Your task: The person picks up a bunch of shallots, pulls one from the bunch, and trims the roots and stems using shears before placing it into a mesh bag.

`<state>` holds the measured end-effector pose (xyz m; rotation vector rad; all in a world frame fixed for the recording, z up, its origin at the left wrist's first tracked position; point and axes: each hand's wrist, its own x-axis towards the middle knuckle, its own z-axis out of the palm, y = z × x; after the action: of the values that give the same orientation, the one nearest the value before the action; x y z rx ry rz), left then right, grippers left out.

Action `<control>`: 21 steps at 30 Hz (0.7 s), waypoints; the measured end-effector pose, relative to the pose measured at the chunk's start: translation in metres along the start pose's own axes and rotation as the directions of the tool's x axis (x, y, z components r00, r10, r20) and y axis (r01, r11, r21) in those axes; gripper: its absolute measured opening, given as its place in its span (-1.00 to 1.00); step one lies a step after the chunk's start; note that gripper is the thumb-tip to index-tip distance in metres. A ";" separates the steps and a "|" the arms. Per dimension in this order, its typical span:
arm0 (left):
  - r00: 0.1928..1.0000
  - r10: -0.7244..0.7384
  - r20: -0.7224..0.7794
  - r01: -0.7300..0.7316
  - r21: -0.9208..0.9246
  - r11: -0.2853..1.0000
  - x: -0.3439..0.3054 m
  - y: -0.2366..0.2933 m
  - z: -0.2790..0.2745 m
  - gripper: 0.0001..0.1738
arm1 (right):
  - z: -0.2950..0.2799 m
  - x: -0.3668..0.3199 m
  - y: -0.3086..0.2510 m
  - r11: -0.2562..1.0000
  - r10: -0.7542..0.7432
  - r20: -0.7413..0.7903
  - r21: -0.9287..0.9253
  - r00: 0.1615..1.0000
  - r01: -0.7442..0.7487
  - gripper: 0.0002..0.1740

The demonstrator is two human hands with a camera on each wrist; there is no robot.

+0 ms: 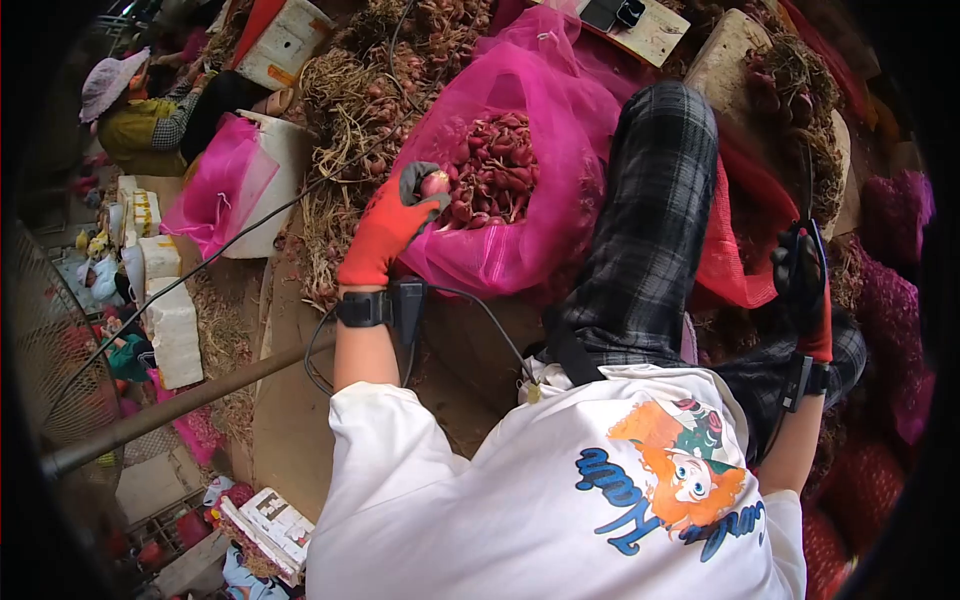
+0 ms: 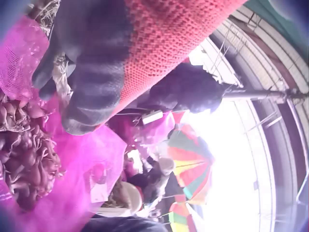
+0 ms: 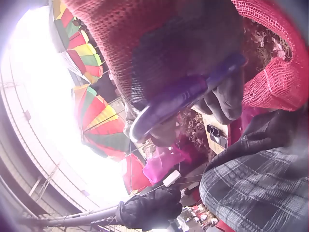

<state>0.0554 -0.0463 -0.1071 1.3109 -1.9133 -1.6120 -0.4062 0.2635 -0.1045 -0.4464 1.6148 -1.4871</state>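
Observation:
My left hand, in a red glove with a dark grey palm, pinches a pale pink shallot at the left rim of a pink mesh bag. Peeled-looking red shallots fill the bag's mouth. In the left wrist view, dry whitish skin shows between the gloved fingers. Out to the right, my gloved right hand grips scissors with purple-blue handles, their blades pointing away from me in the head view. A red mesh bag opens just left of that hand.
Dried shallot bunches heap up beyond the pink bag. A black cable crosses the left side, above a metal pole. Another person in a hat sits at far left. Purple mesh sacks stack at right.

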 end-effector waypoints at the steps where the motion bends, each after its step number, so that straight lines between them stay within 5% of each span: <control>1: 1.000 -0.013 -0.016 0.014 0.033 0.999 0.010 0.011 0.003 -0.48 | 0.003 -0.001 -0.002 1.000 -0.012 -0.022 -0.003 1.000 0.012 -0.56; 3: 0.999 -0.038 -0.036 0.041 0.096 0.995 0.030 0.030 0.015 -0.45 | 0.010 -0.008 -0.009 0.999 -0.031 -0.082 -0.015 0.996 0.030 -0.61; 6: 0.996 -0.084 -0.034 0.088 0.175 0.981 0.058 0.049 0.038 -0.41 | 0.001 -0.018 0.017 0.713 -0.604 0.093 -0.382 0.792 0.588 -0.59; 7: 0.988 0.107 0.114 -0.090 -0.149 0.985 0.057 0.067 0.039 -0.39 | -0.007 -0.020 0.018 0.672 -0.599 0.132 -0.452 0.789 0.586 -0.57; 8: 0.970 0.174 0.172 -0.107 -0.340 0.934 0.053 0.086 0.043 -0.37 | -0.016 -0.019 0.019 0.626 -0.591 0.178 -0.514 0.786 0.587 -0.54; 9: 0.945 0.251 0.210 -0.110 -0.518 0.848 0.046 0.122 0.048 -0.34 | -0.025 -0.017 0.020 0.571 -0.583 0.226 -0.569 0.780 0.592 -0.52; 11: 0.842 0.441 0.309 0.130 -0.912 0.390 0.035 0.184 0.043 -0.38 | -0.047 -0.009 0.033 0.847 -0.400 0.103 -0.337 0.910 0.411 -0.53; 13: 0.660 0.701 0.271 0.190 -0.963 0.193 0.036 0.233 0.039 -0.47 | -0.041 -0.008 0.032 0.899 -0.364 0.086 -0.226 0.927 0.374 -0.56; 15: 0.650 0.705 0.284 0.161 -0.958 0.237 0.054 0.251 0.043 -0.49 | -0.009 -0.014 0.013 0.801 -0.507 0.128 -0.295 0.853 0.521 -0.59; 21: 0.675 0.566 0.473 0.182 -0.851 0.493 0.119 0.266 0.122 -0.54 | 0.013 -0.018 -0.030 0.957 -0.206 -0.034 0.201 0.978 0.208 -0.56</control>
<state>-0.2123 -0.0808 0.0569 -0.0603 -1.0304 -2.6262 -0.3954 0.2623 -0.0690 -0.5028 1.4403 -1.7956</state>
